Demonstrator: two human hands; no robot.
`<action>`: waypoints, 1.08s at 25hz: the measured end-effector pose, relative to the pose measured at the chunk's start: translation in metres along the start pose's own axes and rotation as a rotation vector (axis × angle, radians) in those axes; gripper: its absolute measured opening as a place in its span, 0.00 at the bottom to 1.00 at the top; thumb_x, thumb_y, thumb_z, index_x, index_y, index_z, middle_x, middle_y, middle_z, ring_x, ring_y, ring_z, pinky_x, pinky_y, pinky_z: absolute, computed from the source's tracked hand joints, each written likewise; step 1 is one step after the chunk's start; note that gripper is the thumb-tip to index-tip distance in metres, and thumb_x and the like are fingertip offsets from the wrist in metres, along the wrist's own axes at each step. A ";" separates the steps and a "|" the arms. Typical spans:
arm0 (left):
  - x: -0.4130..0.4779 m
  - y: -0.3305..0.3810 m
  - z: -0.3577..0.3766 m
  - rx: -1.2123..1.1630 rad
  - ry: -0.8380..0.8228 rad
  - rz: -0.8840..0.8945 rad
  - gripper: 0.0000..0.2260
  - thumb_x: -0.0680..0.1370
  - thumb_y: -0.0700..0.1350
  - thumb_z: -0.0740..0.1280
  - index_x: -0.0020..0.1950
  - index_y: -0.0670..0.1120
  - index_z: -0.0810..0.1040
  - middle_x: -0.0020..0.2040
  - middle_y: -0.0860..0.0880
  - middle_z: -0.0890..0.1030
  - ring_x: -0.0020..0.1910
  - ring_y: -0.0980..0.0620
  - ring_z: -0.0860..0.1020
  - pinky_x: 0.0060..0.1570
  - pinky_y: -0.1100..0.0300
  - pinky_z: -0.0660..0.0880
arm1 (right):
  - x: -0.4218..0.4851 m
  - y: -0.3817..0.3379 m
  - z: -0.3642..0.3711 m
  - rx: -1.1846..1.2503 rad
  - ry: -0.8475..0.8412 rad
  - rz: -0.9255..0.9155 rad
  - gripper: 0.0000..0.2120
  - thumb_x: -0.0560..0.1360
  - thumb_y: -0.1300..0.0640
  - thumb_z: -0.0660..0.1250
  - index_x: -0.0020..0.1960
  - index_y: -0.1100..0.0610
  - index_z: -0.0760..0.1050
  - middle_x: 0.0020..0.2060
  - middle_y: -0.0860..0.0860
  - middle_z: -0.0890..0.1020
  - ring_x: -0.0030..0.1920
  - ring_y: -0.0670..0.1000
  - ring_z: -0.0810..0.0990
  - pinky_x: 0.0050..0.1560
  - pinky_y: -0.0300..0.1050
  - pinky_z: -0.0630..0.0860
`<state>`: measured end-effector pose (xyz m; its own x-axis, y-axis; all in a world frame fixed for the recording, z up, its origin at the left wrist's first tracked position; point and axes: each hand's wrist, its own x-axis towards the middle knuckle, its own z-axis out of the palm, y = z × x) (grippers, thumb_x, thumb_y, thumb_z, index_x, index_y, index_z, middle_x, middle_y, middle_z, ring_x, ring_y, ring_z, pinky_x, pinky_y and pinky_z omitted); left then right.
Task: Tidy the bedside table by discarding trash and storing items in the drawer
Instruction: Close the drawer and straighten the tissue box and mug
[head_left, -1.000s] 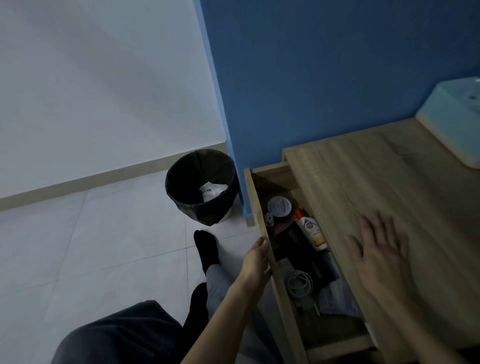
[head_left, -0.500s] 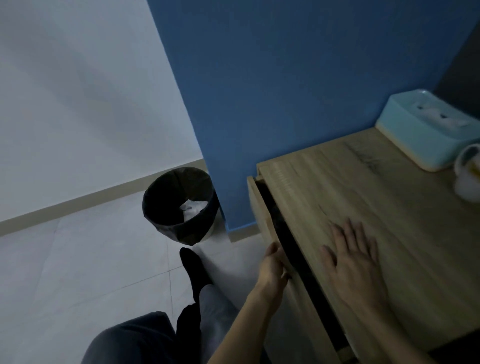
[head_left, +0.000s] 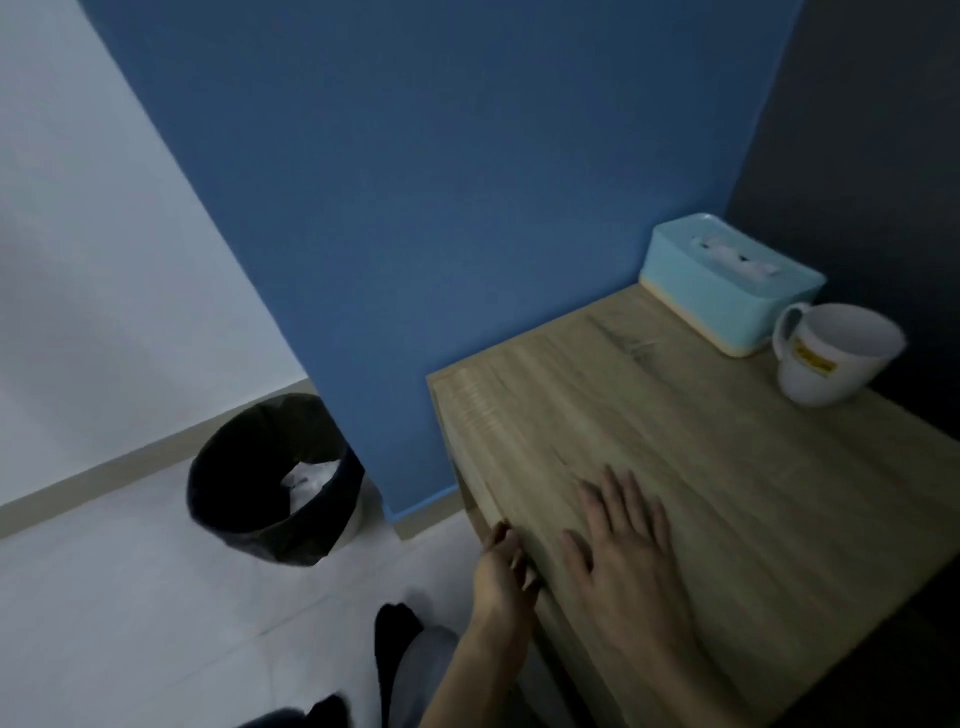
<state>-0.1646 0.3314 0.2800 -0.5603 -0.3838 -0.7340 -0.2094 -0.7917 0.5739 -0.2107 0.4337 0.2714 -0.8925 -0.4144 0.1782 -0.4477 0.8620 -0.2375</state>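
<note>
The wooden bedside table (head_left: 727, 467) fills the right half of the view. Its drawer front (head_left: 470, 480) lies flush with the table's left side, so nothing inside shows. My left hand (head_left: 501, 569) presses against that drawer front just under the top's edge, fingers bent, holding nothing. My right hand (head_left: 626, 548) lies flat on the tabletop, fingers spread. A black-lined trash bin (head_left: 275, 475) with white crumpled paper inside stands on the floor left of the table.
A light blue tissue box (head_left: 727, 280) and a white mug (head_left: 831, 358) stand at the table's far right corner. A blue wall runs behind the table. My legs and dark sock (head_left: 395, 639) rest on the pale tiled floor below.
The drawer, open a second ago with a bottle, cable and other items showing, has slid fully shut under my left hand. The view has shifted right, bringing the mug into sight.
</note>
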 end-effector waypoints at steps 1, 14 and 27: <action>-0.004 0.000 0.006 0.067 0.035 0.042 0.18 0.80 0.40 0.58 0.69 0.42 0.67 0.52 0.46 0.77 0.50 0.46 0.75 0.42 0.56 0.69 | 0.000 0.001 -0.001 0.064 0.009 0.006 0.25 0.72 0.46 0.53 0.63 0.55 0.74 0.66 0.55 0.75 0.68 0.55 0.70 0.68 0.54 0.59; -0.009 0.025 0.162 0.916 -0.153 0.855 0.29 0.75 0.32 0.61 0.73 0.50 0.62 0.76 0.52 0.59 0.76 0.55 0.56 0.74 0.61 0.52 | 0.082 0.191 -0.070 0.819 0.507 0.889 0.40 0.67 0.56 0.75 0.71 0.60 0.57 0.69 0.61 0.66 0.65 0.62 0.69 0.65 0.56 0.66; 0.102 0.036 0.355 1.878 -0.378 1.111 0.28 0.79 0.49 0.62 0.76 0.52 0.54 0.78 0.50 0.52 0.77 0.45 0.44 0.73 0.42 0.54 | 0.134 0.236 -0.043 0.479 0.299 0.659 0.37 0.67 0.39 0.68 0.71 0.51 0.61 0.67 0.57 0.72 0.66 0.60 0.69 0.66 0.58 0.64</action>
<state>-0.5144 0.4323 0.3548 -0.9990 0.0428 -0.0097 0.0368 0.9384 0.3436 -0.4333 0.5945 0.2800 -0.9564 0.2778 0.0901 0.1203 0.6558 -0.7453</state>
